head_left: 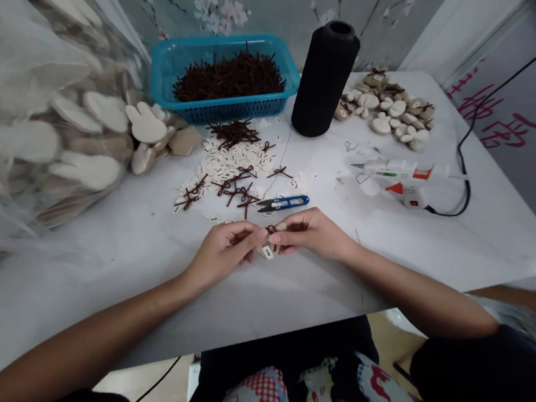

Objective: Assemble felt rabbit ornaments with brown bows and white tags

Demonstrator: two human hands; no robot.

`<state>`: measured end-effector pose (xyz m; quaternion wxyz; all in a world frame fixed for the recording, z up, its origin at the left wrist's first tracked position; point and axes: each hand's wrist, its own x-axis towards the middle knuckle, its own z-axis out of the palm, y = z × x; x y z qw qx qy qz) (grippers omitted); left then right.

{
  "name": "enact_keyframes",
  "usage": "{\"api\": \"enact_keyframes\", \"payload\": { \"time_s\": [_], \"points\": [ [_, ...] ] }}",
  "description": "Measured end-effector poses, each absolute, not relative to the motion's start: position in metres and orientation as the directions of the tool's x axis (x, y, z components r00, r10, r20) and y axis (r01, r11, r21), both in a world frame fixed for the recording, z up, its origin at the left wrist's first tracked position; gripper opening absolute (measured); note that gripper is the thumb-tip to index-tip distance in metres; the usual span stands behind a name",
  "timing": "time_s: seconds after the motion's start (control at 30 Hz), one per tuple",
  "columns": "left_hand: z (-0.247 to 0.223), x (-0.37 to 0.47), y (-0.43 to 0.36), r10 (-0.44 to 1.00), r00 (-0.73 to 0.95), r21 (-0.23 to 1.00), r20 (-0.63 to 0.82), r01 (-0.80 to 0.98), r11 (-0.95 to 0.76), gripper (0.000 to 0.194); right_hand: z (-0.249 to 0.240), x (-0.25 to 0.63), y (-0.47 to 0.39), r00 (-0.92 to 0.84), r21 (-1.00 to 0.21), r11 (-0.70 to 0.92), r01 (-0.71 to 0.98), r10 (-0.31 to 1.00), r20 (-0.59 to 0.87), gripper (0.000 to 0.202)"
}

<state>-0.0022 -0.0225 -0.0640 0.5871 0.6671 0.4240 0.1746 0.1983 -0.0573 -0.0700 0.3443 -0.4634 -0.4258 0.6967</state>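
Observation:
Near the table's front edge, my left hand (228, 243) and my right hand (311, 233) pinch a small beige bunny-shaped fabric piece (261, 251) from both sides. A white printed label (267, 252) lies on its front, and a dark brown bow (271, 229) sits near its top, under my thumbs. My fingers cover much of the piece. Just beyond my hands are blue-handled thread snips (287, 203), several loose brown bows (234, 190) and a heap of small white labels (217, 161).
A blue basket (227, 112) of brown bows stands at the back, beside a black thread cone (325, 78). Finished-looking bunny pieces (398, 108) lie at right, behind a corded glue gun (404, 176). A clear plastic bag (20, 104) of bunny shapes fills the left.

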Motion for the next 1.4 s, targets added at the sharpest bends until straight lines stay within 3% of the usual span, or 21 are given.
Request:
{"api": "enact_keyframes", "payload": {
  "time_s": [0.17,0.3,0.63,0.9,1.4],
  "points": [
    [-0.064,-0.005,-0.022,0.738,0.625,0.938,-0.255,0.347,0.03,0.035,-0.071,0.199,-0.06,-0.336,-0.898,-0.422,-0.123,0.869,-0.362,0.025],
    [-0.06,-0.003,-0.029,0.706,0.642,0.948,-0.298,0.284,0.143,0.024,-0.073,0.2,-0.061,-0.343,-0.894,-0.421,-0.153,0.871,-0.352,0.022],
    [-0.06,-0.003,-0.036,0.685,0.602,0.909,-0.411,0.212,0.359,0.028,-0.073,0.194,-0.061,-0.365,-0.859,-0.484,-0.165,0.839,-0.403,0.027],
    [-0.06,-0.007,-0.033,0.69,0.614,0.921,-0.383,0.198,0.335,0.028,-0.075,0.202,-0.059,-0.435,-0.829,-0.528,-0.185,0.8,-0.413,0.028],
    [-0.065,-0.007,-0.03,0.704,0.613,0.929,-0.359,0.159,0.335,0.031,-0.076,0.206,-0.06,-0.436,-0.864,-0.436,-0.251,0.848,-0.301,0.018]
  ]
}}
